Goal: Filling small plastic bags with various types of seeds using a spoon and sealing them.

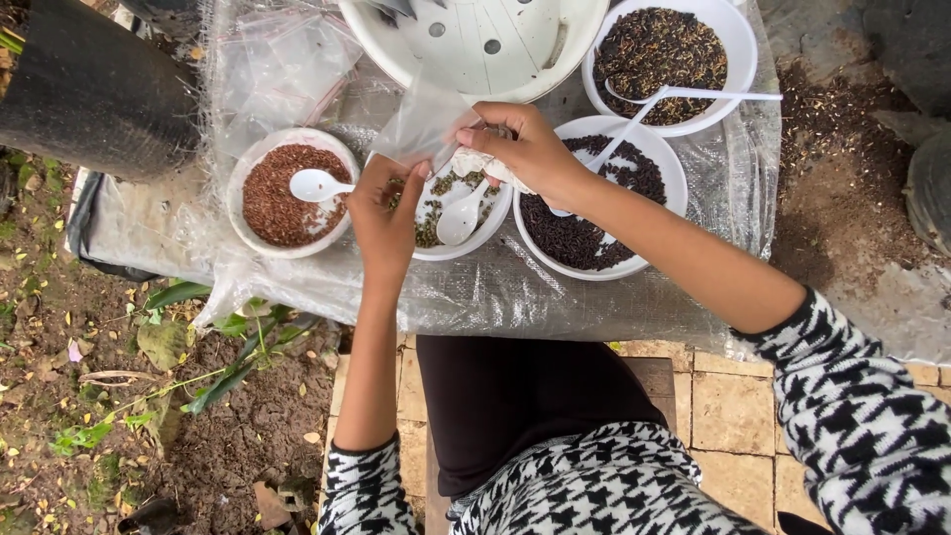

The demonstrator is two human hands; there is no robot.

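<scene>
Between both hands, a small clear plastic bag hangs open, crinkled.

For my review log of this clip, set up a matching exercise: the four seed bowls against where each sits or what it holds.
Things:
1. reddish-brown seed bowl
2. black seed bowl
3. mixed dark seed bowl
4. greenish seed bowl

Descriptions:
A. top right, long white spoon across its rim
B. directly below both hands and the clear plastic bag
C. far left, white spoon lying inside
D. under the right forearm

Pairs: 1-C, 2-D, 3-A, 4-B
</scene>
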